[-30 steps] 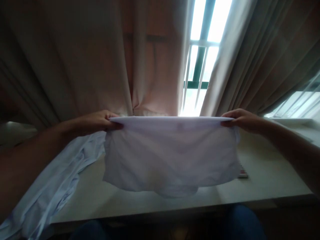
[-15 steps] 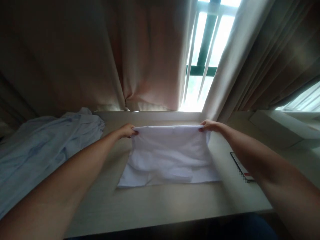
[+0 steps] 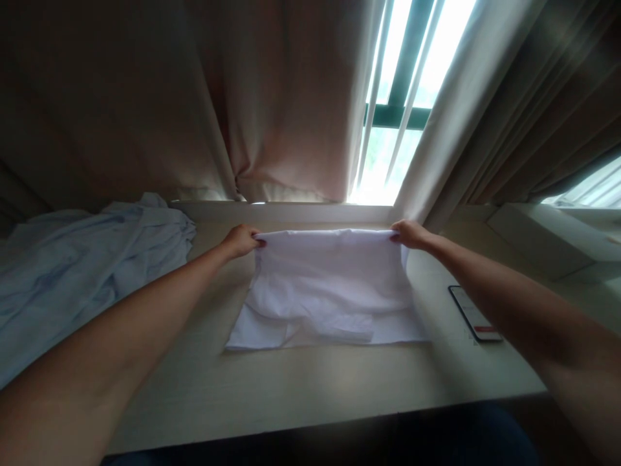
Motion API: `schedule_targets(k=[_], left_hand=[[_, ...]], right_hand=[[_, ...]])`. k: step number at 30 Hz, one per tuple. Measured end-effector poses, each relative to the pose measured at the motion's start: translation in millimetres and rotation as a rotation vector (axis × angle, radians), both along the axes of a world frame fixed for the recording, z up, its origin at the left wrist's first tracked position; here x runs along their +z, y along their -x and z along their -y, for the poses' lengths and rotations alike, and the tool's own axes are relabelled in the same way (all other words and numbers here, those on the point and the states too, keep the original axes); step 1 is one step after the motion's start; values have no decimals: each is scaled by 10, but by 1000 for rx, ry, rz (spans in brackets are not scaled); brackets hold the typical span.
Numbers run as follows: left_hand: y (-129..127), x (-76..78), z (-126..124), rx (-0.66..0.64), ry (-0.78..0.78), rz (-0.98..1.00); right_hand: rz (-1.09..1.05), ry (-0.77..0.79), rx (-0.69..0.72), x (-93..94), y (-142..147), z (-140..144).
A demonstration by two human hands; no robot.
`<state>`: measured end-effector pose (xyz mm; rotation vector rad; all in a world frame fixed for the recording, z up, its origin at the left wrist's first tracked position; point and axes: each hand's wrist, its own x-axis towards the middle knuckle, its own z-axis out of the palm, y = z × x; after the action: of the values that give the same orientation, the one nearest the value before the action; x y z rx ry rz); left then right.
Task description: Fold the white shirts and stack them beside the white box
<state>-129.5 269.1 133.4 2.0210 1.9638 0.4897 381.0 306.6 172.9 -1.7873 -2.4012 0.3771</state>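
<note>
A white cloth [image 3: 330, 285], perhaps a folded garment, is stretched between my two hands. My left hand [image 3: 241, 241] pinches its far left corner, thumb and fingers closed on the fabric. At the far right corner my right hand [image 3: 410, 234] grips it the same way. The far edge is pulled straight and looks lifted, while the near part lies wrinkled on the table [image 3: 301, 382]. Whether the cloth has several layers I cannot tell.
To the left lies a heap of crumpled white cloth [image 3: 107, 252]. A phone [image 3: 473, 314] with a lit screen rests partly behind my right forearm. A pale box [image 3: 543, 239] stands at the back right. Brown curtains [image 3: 295, 103] hang behind the table, beside a bright window [image 3: 402, 116].
The view has shifted slightly, so the whole scene sits a little higher. Both hands keep their hold on the cloth's far corners, and the cloth looks nearly the same.
</note>
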Motion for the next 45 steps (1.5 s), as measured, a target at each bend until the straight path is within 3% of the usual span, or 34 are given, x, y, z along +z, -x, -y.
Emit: schedule_targets(k=[3, 6, 10, 14, 18, 24, 28, 31, 38, 41, 45], left_hand=[[-79, 102, 308, -23, -111, -87], [-106, 104, 762, -125, -243, -227], [-48, -100, 1347, -364, -379, -430], [-29, -354, 1697, -528, -447, -598], [-55, -476, 1891, -569, -464, -614], [-76, -572, 2141, -587, -467, -549], [-148, -572, 2261, -527, -492, -447], [-218, -598, 2381, -555, -476, -466], [-296, -953, 2772, -587, -447, -614], [-311, -995, 2799, -608, -432, -662], [-297, -936, 2590, -637, -428, -703]], right_hand=[[146, -217, 124, 37, -38, 390], [265, -434, 264, -31, -149, 891], [227, -644, 420, -276, -353, 1470], [197, -735, 540, -596, -480, 1806], [181, -714, 545, -799, -535, 2014], [155, -560, 477, -898, -581, 2315], [85, -572, 380, -1012, -616, 2417], [120, -571, 373, -1153, -676, 2470], [155, -477, 456, -1522, -816, 2653], [88, -457, 424, -1582, -821, 2670], [41, -436, 385, -1600, -725, 2565]])
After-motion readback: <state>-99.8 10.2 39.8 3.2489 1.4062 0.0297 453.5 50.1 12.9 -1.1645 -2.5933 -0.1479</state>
